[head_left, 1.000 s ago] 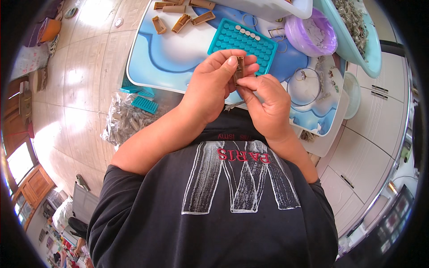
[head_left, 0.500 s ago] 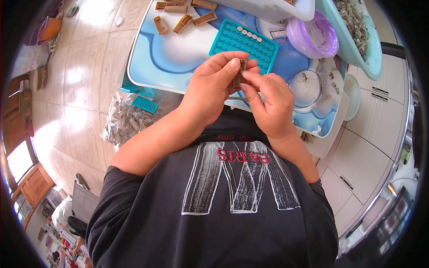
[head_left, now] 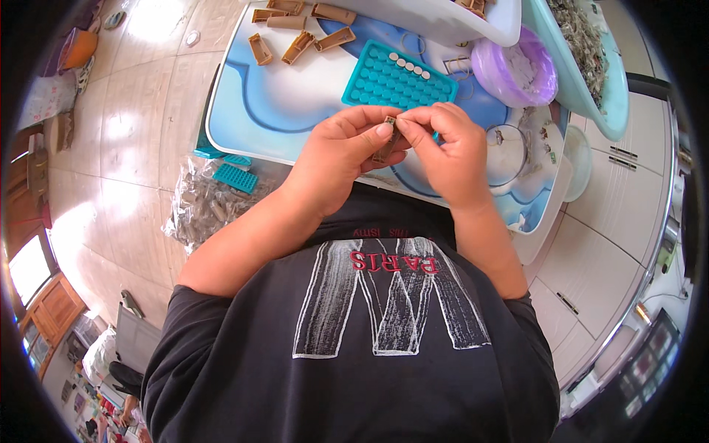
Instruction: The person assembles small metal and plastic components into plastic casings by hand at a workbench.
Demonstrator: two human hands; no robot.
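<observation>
Both hands meet in front of my chest over the near edge of a blue-and-white table [head_left: 266,111]. My left hand [head_left: 340,159] pinches a small brown plastic piece [head_left: 385,144] between thumb and fingers. My right hand [head_left: 447,151] grips the same piece at its top with thumb and forefinger. Just beyond the hands lies a teal tray [head_left: 399,77] with rows of round wells; a few white pellets sit in its far row.
Several brown plastic pieces [head_left: 295,40] lie at the table's far left. A purple-lined bowl [head_left: 515,70], a white bin [head_left: 443,18] and a round clear container [head_left: 509,151] stand to the right. A clear bag of parts [head_left: 210,207] and a small teal tray [head_left: 235,177] lie on the tiled floor at left.
Both hands stay together on the brown piece, and the fingers have shifted their grip slightly toward its top end.
</observation>
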